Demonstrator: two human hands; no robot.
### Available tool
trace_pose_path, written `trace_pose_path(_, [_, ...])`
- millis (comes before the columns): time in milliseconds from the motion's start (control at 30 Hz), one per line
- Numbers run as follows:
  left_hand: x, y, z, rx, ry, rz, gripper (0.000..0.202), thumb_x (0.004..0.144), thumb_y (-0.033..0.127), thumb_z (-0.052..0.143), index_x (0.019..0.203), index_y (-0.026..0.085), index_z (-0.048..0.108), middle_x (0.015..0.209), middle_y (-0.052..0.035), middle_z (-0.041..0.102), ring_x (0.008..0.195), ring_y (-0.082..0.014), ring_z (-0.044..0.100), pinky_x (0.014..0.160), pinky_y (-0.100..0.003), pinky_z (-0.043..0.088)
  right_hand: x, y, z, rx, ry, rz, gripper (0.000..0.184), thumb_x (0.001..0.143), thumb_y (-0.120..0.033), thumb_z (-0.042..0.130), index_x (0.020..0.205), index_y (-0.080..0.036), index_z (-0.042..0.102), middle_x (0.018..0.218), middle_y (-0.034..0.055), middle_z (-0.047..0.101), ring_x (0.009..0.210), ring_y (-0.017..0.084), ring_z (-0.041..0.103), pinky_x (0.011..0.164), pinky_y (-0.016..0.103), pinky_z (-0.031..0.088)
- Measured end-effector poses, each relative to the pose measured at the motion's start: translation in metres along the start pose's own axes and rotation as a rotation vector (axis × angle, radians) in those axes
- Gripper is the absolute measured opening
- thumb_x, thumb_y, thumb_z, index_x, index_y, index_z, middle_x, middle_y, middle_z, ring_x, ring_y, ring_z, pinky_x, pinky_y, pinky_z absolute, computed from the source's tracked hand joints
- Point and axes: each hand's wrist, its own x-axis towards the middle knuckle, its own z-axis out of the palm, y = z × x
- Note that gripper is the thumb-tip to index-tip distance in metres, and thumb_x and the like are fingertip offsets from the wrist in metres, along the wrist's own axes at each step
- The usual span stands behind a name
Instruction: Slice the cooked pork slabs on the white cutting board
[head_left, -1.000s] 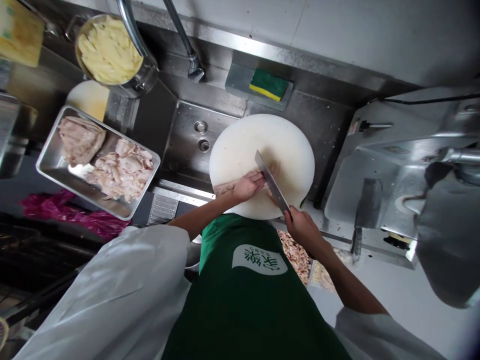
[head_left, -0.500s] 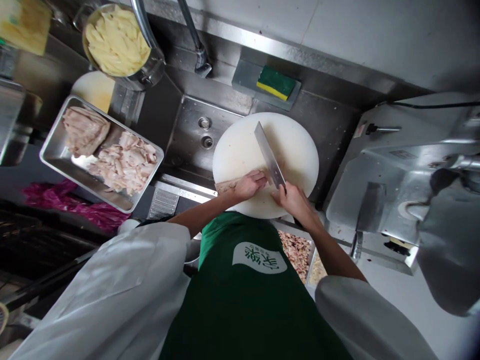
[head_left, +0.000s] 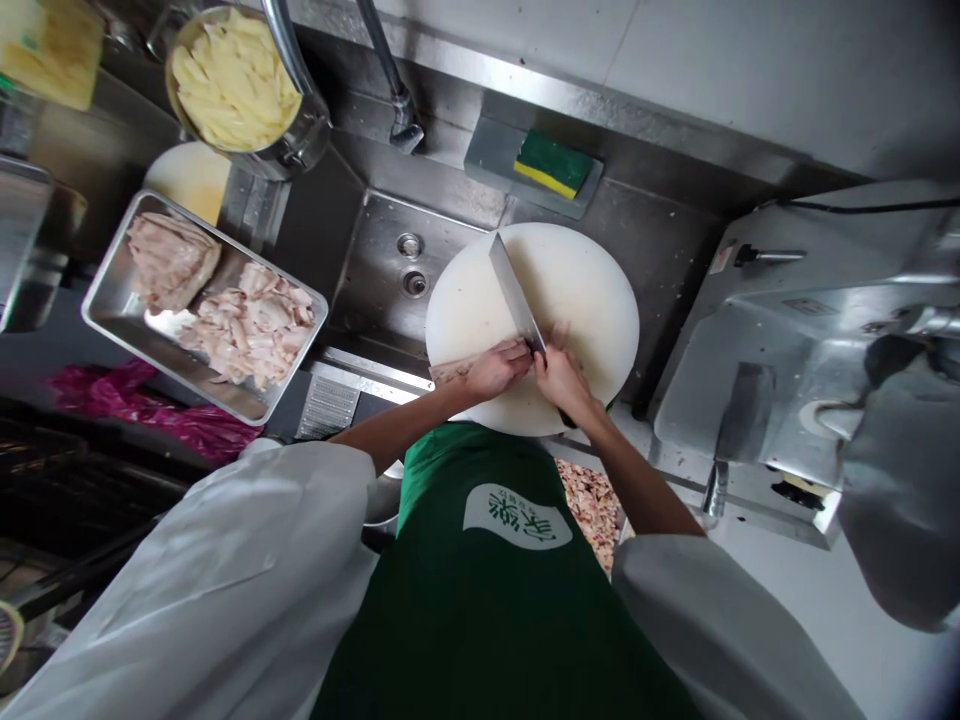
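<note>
A round white cutting board lies over the sink's right part. My left hand presses, fingers curled, on a pale strip of meat at the board's near left edge. My right hand grips the handle of a cleaver, whose blade points away over the board, right beside my left fingers. The two hands almost touch.
A steel tray of pale meat slices sits to the left, a pot of yellow strips behind it. A green sponge rests on the back ledge. A metal slicer machine stands right. Chopped bits fill a tray below the board.
My right hand has pushed the cleaver forward and to the left across the board, ending close against my left hand. The left hand has stayed on the meat strip.
</note>
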Motion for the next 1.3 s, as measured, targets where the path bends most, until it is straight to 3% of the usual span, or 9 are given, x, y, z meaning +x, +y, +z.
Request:
trace_pose_path(100, [-0.001, 0.001, -0.001, 0.021, 0.009, -0.010, 0.032, 0.103, 0.029, 0.038, 0.099, 0.016, 0.067, 0.100, -0.0101, 0.065, 0.098, -0.0211, 0.059, 0.092, -0.038, 0.050, -0.008, 0.004, -0.011, 0.010, -0.007, -0.017, 0.035, 0.100, -0.027, 0.033, 0.111, -0.014, 0.063, 0.100, 0.0144, 0.071, 0.091, 0.024, 0.064, 0.075, 0.029, 0.040])
trace_pose_path(267, [0.000, 0.003, -0.003, 0.024, 0.012, -0.015, 0.035, 0.104, 0.031, 0.034, 0.105, 0.016, 0.066, 0.101, -0.0099, 0.065, 0.098, -0.0208, 0.059, 0.093, -0.037, 0.049, -0.096, 0.029, -0.024, -0.004, -0.129, 0.035, 0.034, 0.100, -0.031, 0.033, 0.105, -0.018, 0.064, 0.079, 0.0083, 0.069, 0.073, 0.021, 0.062, 0.066, 0.029, 0.035])
trace_pose_path(367, [0.001, 0.004, -0.004, 0.008, 0.012, -0.023, 0.036, 0.105, 0.031, 0.033, 0.105, 0.017, 0.066, 0.101, -0.0087, 0.066, 0.097, -0.0201, 0.059, 0.092, -0.037, 0.049, -0.121, 0.038, -0.021, 0.000, -0.190, 0.059, 0.033, 0.099, -0.032, 0.034, 0.098, -0.019, 0.064, 0.070, 0.0061, 0.065, 0.065, 0.021, 0.059, 0.061, 0.030, 0.033])
trace_pose_path(667, [-0.003, 0.005, -0.005, 0.034, 0.009, 0.002, 0.038, 0.105, 0.029, 0.031, 0.100, 0.016, 0.066, 0.102, -0.0104, 0.065, 0.099, -0.0208, 0.059, 0.092, -0.037, 0.050, 0.002, -0.005, -0.004, -0.010, -0.001, -0.030, 0.034, 0.100, -0.026, 0.034, 0.112, -0.013, 0.063, 0.104, 0.0163, 0.071, 0.092, 0.024, 0.065, 0.078, 0.029, 0.040])
trace_pose_path(733, [-0.004, 0.005, -0.004, 0.050, 0.017, -0.009, 0.038, 0.105, 0.028, 0.030, 0.103, 0.016, 0.066, 0.104, -0.0106, 0.065, 0.100, -0.0211, 0.058, 0.092, -0.037, 0.051, -0.008, 0.000, -0.013, -0.011, -0.023, -0.035, 0.034, 0.100, -0.027, 0.034, 0.110, -0.014, 0.064, 0.100, 0.0150, 0.071, 0.090, 0.024, 0.065, 0.076, 0.028, 0.040])
trace_pose_path(867, [-0.004, 0.004, -0.001, 0.059, -0.006, -0.015, 0.036, 0.105, 0.028, 0.031, 0.102, 0.018, 0.065, 0.100, -0.0088, 0.063, 0.097, -0.0204, 0.058, 0.094, -0.036, 0.050, -0.077, 0.024, -0.025, 0.000, -0.124, 0.026, 0.033, 0.100, -0.031, 0.035, 0.105, -0.017, 0.065, 0.084, 0.0100, 0.071, 0.078, 0.021, 0.063, 0.069, 0.028, 0.036])
trace_pose_path(1000, [-0.002, 0.003, 0.001, 0.009, 0.002, -0.022, 0.036, 0.105, 0.029, 0.031, 0.098, 0.018, 0.064, 0.097, -0.0079, 0.063, 0.095, -0.0192, 0.058, 0.093, -0.034, 0.049, -0.113, 0.037, -0.019, 0.010, -0.209, 0.058, 0.033, 0.100, -0.033, 0.035, 0.098, -0.018, 0.064, 0.073, 0.0071, 0.067, 0.068, 0.020, 0.060, 0.063, 0.028, 0.033])
trace_pose_path(1167, [-0.003, 0.006, -0.003, -0.018, -0.013, -0.026, 0.031, 0.104, 0.028, 0.036, 0.098, 0.018, 0.064, 0.098, -0.0084, 0.063, 0.098, -0.0199, 0.057, 0.094, -0.035, 0.048, -0.042, 0.009, 0.004, 0.010, -0.090, 0.011, 0.034, 0.098, -0.023, 0.034, 0.105, -0.014, 0.065, 0.095, 0.0151, 0.072, 0.086, 0.023, 0.064, 0.072, 0.028, 0.039])
trace_pose_path(1300, [-0.009, 0.007, -0.008, 0.027, -0.054, -0.049, 0.036, 0.105, 0.027, 0.030, 0.102, 0.016, 0.064, 0.102, -0.0096, 0.062, 0.102, -0.0203, 0.056, 0.096, -0.035, 0.047, 0.003, -0.002, 0.000, -0.001, 0.002, -0.025, 0.036, 0.099, -0.028, 0.035, 0.112, -0.013, 0.065, 0.101, 0.0164, 0.072, 0.091, 0.025, 0.065, 0.077, 0.029, 0.042])
